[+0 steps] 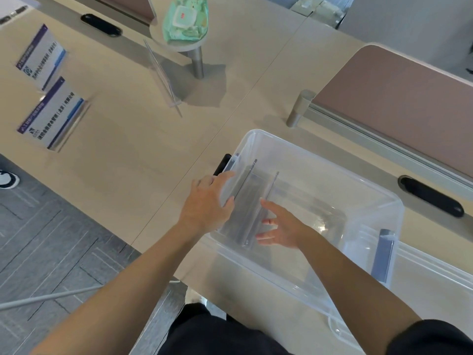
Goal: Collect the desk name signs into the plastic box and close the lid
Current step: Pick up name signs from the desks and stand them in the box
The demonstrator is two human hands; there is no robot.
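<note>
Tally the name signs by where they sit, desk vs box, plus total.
On the desk: 3, the far printed sign, the near printed sign, the edge-on clear sign.
In the plastic box: 2, the left sign in the box, the right sign in the box.
Total: 5

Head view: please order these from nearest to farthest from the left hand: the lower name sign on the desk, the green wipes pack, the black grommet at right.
From the left hand, at the box's left wall:
1. Lower name sign, far left on the desk.
2. Green wipes pack, up on the round shelf.
3. Black grommet, right, past the box.
</note>
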